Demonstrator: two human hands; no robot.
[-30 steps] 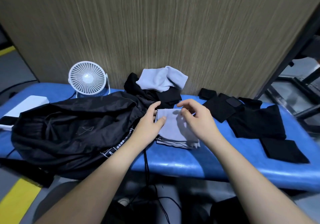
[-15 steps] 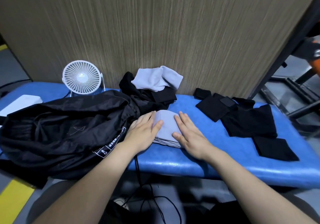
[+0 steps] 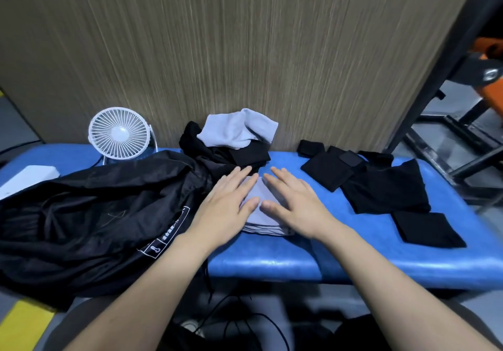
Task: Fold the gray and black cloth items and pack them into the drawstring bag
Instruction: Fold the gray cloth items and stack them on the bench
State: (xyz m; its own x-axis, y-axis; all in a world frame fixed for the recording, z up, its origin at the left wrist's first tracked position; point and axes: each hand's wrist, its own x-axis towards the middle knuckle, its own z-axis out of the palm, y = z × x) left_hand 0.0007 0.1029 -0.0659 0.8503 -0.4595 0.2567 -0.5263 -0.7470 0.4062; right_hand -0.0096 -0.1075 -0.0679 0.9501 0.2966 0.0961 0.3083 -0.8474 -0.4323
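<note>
A folded gray cloth (image 3: 258,216) lies in the middle of the blue padded bench (image 3: 272,258). My left hand (image 3: 227,201) and my right hand (image 3: 292,201) press flat on it side by side, fingers straight. The big black drawstring bag (image 3: 95,214) sprawls over the bench's left half, touching my left hand. Behind my hands, against the wall, sits a pile of black cloth (image 3: 217,152) with a crumpled gray cloth (image 3: 236,130) on top. Several black cloth pieces (image 3: 381,184) lie spread on the right, one folded square (image 3: 427,229) nearest the front edge.
A small white desk fan (image 3: 119,134) stands at the back left, with a white box (image 3: 27,179) at the far left. A wood-grain panel (image 3: 245,51) backs the bench. Black cables (image 3: 231,310) hang below the front edge. Metal frame legs (image 3: 449,138) stand at the right.
My hands went from pinching the gray cloth's far edge to lying flat on the folded cloth. They now sit slightly further forward on it.
</note>
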